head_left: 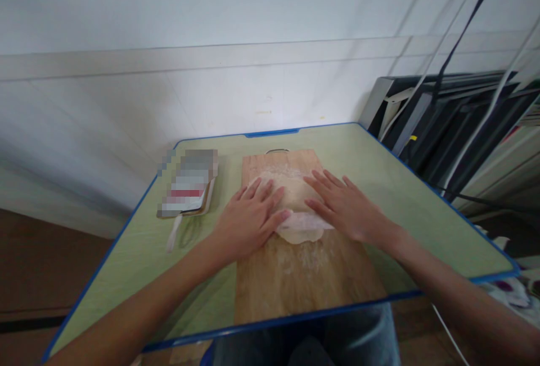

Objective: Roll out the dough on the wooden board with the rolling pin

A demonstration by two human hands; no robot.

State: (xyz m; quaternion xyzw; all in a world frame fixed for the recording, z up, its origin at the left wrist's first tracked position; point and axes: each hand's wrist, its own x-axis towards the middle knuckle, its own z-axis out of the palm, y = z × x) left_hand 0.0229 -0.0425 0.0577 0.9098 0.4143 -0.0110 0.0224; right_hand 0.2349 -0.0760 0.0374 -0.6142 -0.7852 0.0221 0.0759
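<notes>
A flat, pale sheet of dough (300, 193) lies on a wooden cutting board (304, 281) dusted with flour. Across its near part runs a whitish rolling pin (306, 221), blurred, with both ends hidden under my hands. My left hand (248, 220) rests palm down over the pin's left end, its fingers stretched forward over the dough's left side. On the opposite end lies my right hand (343, 206), also flat, with fingers spread and pointing forward and inward. A strip of dough shows on the near side of the pin.
The board sits on a green folding table (405, 208) with a blue rim, set against a white wall (261, 96). A phone (189, 183), blurred out, lies at the left with a white strap (172, 234). Dark flat panels (447, 124) and cables stand at the right.
</notes>
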